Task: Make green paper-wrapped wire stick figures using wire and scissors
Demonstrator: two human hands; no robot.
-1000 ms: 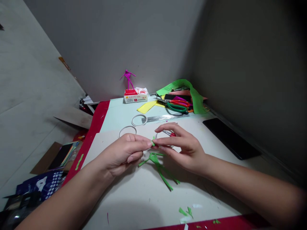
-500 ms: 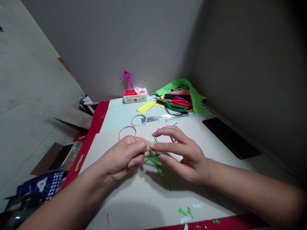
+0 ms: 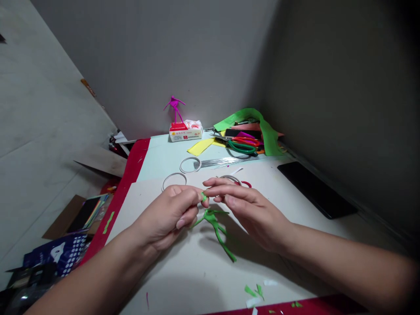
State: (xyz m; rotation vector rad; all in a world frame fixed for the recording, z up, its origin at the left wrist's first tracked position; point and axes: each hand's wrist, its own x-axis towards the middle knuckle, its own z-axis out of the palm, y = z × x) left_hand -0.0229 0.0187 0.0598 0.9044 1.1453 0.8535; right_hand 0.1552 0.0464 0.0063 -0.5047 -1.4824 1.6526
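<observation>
A small figure wrapped in green crepe paper, with thin arms and two legs, hangs beneath my fingers. My left hand is closed, thumb against index finger, pinching the figure's top end, where a bit of green shows at the fingertips. My right hand has its fingers stretched out, with the fingertips beside the left thumb and index finger; whether they touch is hard to tell. Part of the figure's head is hidden by the fingers. Just behind the hands are a tape ring and a red loop, both partly covered.
Two tape rings and a bundle of thin wires lie farther back. Beyond are scissors, green crepe paper and a tissue pack with a magenta figure. A black phone lies right; green scraps lie in front.
My right hand's fingers have straightened and drawn away from the green figure, whose body and legs show more clearly. My left hand keeps its pinch in nearly the same place.
</observation>
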